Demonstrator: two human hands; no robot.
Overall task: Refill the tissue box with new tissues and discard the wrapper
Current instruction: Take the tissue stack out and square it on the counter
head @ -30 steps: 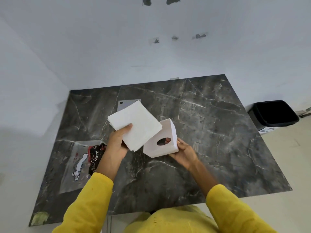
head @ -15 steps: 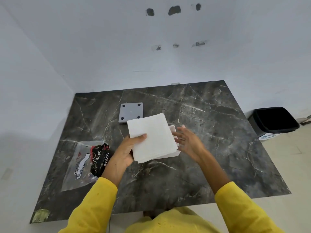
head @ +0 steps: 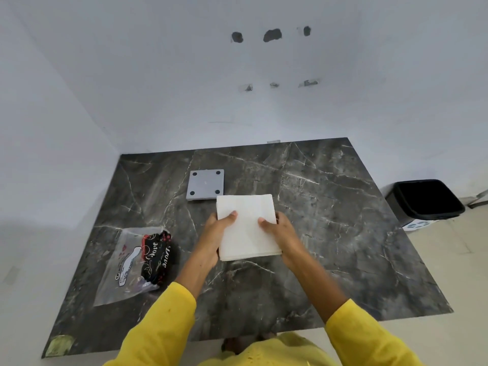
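Note:
A white stack of tissues (head: 247, 228) is held flat over the middle of the dark marble table (head: 343, 233). My left hand (head: 217, 235) grips its left edge and my right hand (head: 281, 231) grips its right edge, thumbs on top. The white tissue box is hidden beneath the stack. The box's grey base plate (head: 205, 184) lies flat on the table just behind the stack. The clear plastic wrapper (head: 137, 260) with black and red print lies at the table's left.
A black waste bin (head: 425, 199) stands on the floor to the right of the table. White walls close in behind and on the left. A small yellowish patch (head: 60, 346) sits at the table's near left corner.
My right hand let go of the tissue box and took the stack's right edge. The stack moved right and levelled out over the box, which is now covered.

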